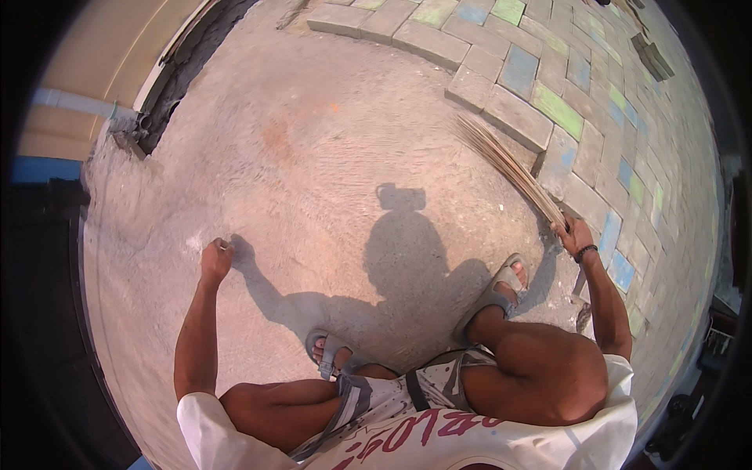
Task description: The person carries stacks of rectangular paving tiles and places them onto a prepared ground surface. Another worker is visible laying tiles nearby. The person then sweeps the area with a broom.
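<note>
My right hand point(576, 237), with a dark bead bracelet at the wrist, is closed round the bound end of a stick broom point(513, 172). The broom's thin bristles fan out up and to the left, over the sandy ground beside the paving edge. Off to the left, my left hand point(217, 258) is closed in a pinch just above the ground. A small pale bit shows at its fingertips, too small to name. Bare sandy ground point(313, 157) with faint sweep lines lies between the two hands.
Interlocking paving blocks point(513, 113), some painted blue or green, form a raised, stepped edge at the right. Loose blocks point(652, 59) lie on them farther back. A pipe point(78, 102) and a wall point(94, 47) stand at the upper left. My sandalled feet point(333, 352) are close below.
</note>
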Tool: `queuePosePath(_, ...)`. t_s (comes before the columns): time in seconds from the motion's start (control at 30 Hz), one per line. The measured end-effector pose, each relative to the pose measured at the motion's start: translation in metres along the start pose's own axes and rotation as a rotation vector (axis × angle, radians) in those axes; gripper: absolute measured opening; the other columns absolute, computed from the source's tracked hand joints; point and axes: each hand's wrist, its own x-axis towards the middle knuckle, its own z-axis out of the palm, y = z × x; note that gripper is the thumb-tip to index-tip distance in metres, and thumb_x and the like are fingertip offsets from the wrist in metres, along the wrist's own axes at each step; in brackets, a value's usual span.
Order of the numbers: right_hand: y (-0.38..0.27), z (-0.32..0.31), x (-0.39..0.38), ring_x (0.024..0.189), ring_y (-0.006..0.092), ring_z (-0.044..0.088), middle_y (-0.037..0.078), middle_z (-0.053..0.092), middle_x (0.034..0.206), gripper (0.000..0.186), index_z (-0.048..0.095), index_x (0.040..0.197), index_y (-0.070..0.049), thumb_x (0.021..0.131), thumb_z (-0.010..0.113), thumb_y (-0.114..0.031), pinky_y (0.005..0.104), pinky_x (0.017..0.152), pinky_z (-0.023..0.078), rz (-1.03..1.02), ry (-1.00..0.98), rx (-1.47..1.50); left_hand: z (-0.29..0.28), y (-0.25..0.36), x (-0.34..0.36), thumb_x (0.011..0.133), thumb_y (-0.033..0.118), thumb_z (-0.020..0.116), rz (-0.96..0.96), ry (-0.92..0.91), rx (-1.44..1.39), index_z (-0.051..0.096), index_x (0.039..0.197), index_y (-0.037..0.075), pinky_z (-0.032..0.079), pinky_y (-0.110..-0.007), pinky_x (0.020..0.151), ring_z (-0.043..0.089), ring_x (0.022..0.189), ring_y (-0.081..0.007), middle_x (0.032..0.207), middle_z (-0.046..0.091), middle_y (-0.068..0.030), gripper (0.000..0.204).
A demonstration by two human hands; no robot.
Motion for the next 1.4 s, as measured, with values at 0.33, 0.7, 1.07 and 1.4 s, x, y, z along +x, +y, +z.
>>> queuePosePath(0.33, -0.05, 0.0, -0.038, 0.06, 0.0336, 0.057, 0.022, 0.057, 0.065, 0.042, 0.056, 0.102, 0.0, 0.081, 0.055, -0.037, 0.039, 0.055, 0.043, -0.017, 0.07, 0.276, 0.002, -0.014, -0.008, 0.077, 0.024, 0.058, -0.073, -0.003, -0.044, 0.06, 0.089, -0.002, 0.047, -0.042, 0.076, 0.06, 0.087, -0.0383, 0.087, 0.062, -0.0252, 0.029)
queuePosePath(0.7, -0.254, 0.085, 0.047, 0.077, 0.0394, 0.059, 0.024, 0.061, 0.078, 0.043, 0.051, 0.112, -0.004, 0.083, 0.052, -0.036, 0.0463, 0.071, 0.047, -0.536, -0.233, -0.04, 0.0, 0.044, 0.027, 0.076, 0.024, 0.06, -0.018, -0.003, 0.035, 0.059, 0.096, 0.001, 0.046, -0.042, 0.08, 0.058, 0.092, -0.0377, 0.094, 0.06, -0.0233, 0.03)
queuePosePath(1.07, -0.177, 0.03, 0.103, 0.073, 0.041, 0.06, 0.025, 0.059, 0.072, 0.044, 0.057, 0.095, 0.0, 0.082, 0.054, -0.042, 0.046, 0.063, 0.045, -0.094, 0.052, 0.052, 0.017, 0.036, -0.006, 0.068, 0.038, 0.071, -0.053, -0.332, 0.159, 0.025, 0.135, 0.004, 0.032, -0.053, 0.098, 0.025, 0.124, -0.0473, 0.136, 0.02, -0.0269, 0.088)
queuePosePath(1.4, -0.219, 0.048, 0.089, 0.067, 0.0392, 0.058, 0.026, 0.057, 0.068, 0.046, 0.055, 0.095, 0.002, 0.082, 0.052, -0.042, 0.044, 0.062, 0.043, -0.223, -0.003, 0.033, 0.036, 0.039, -0.01, 0.065, 0.04, 0.074, -0.105, -0.392, 0.221, 0.001, 0.138, -0.001, 0.022, -0.056, 0.102, 0.005, 0.126, -0.0563, 0.139, -0.004, -0.0328, 0.112)
